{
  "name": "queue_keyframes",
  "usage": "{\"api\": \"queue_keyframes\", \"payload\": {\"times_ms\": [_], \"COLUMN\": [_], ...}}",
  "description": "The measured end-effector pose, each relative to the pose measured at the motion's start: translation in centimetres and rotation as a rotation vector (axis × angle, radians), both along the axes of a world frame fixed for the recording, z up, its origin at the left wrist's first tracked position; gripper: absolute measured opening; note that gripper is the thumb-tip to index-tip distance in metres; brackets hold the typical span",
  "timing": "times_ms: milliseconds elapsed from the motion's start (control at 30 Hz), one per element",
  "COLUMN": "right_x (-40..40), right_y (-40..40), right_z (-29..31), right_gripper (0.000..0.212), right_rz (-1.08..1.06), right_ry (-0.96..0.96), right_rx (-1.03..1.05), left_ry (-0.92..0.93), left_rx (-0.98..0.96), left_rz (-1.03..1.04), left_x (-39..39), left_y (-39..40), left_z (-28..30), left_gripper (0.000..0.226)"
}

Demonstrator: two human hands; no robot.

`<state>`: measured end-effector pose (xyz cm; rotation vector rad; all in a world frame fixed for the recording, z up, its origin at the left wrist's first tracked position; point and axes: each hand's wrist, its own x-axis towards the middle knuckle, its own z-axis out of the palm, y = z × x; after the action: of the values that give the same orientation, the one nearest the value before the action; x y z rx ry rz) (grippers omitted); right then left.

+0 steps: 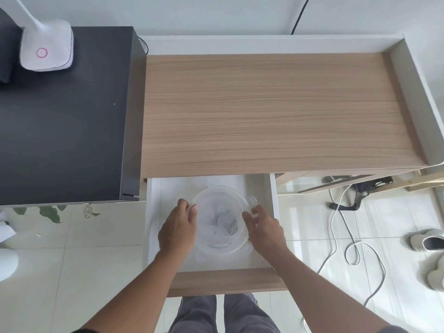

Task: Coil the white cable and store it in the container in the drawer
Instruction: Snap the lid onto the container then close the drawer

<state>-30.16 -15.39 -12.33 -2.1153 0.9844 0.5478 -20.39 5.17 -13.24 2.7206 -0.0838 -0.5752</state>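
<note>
The drawer (272,193) under the wooden table (264,111) is pulled out. A round see-through container (221,222) sits inside the drawer, and the white cable (224,224) lies coiled inside the container. The left hand (177,231) is on the left side of the container, its fingers curled against the rim. The right hand (264,230) is on the right side of the container, its fingers curled around the rim near a small tab. Both hands hold the container between them. Left of the drawer stands a black cabinet (64,116) with a white lamp base (46,48) on top. Right of the drawer, another white cord (355,246) lies looped on the tiled floor (72,260), near grey slippers (427,241).
</note>
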Motion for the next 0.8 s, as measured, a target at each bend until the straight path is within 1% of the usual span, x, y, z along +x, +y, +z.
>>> {"api": "queue_keyframes", "payload": {"times_ms": [67,100,167,267,400,500,567,667,800], "right_x": [-0.4,-0.6,-0.8,-1.0,-1.2,-1.4,-1.5,-1.4,-0.9], "right_y": [0.2,0.2,0.4,0.5,0.8,1.2,1.4,1.3,0.8], "right_z": [-0.1,-0.2,-0.3,-0.4,-0.1,0.4,0.5,0.7,0.8], "right_gripper": [0.058,0.061,0.061,0.059,0.06,0.066,0.065,0.064,0.064], "right_rz": [0.044,0.055,0.065,0.065,0.121,0.135,0.107,0.06,0.077], "right_ry": [-0.018,-0.032,-0.055,-0.068,-0.051,-0.108,-0.144,-0.158,-0.085], "right_rx": [-0.013,-0.005,0.015,0.033,0.003,0.018,0.04,0.05,-0.003], "left_ry": [-0.042,-0.052,-0.066,-0.087,-0.119,-0.088,-0.07,-0.052,0.0], "left_rx": [0.044,0.038,-0.012,-0.106,-0.212,-0.341,-0.385,-0.39,-0.33], "left_rz": [-0.021,-0.01,0.041,0.127,0.154,0.209,0.236,0.246,0.229], "left_x": [-0.4,-0.5,-0.7,-0.8,-1.2,-1.0,-1.0,-0.7,-0.1], "left_y": [-0.2,-0.3,-0.5,-0.6,-0.5,-0.5,-0.6,-1.2,-1.7], "left_z": [0.2,0.2,0.2,-0.1,-0.7,-1.0,-0.9,-0.5,-0.4], "left_gripper": [0.035,0.037,0.039,0.033,0.028,0.027,0.03,0.027,0.025]}}
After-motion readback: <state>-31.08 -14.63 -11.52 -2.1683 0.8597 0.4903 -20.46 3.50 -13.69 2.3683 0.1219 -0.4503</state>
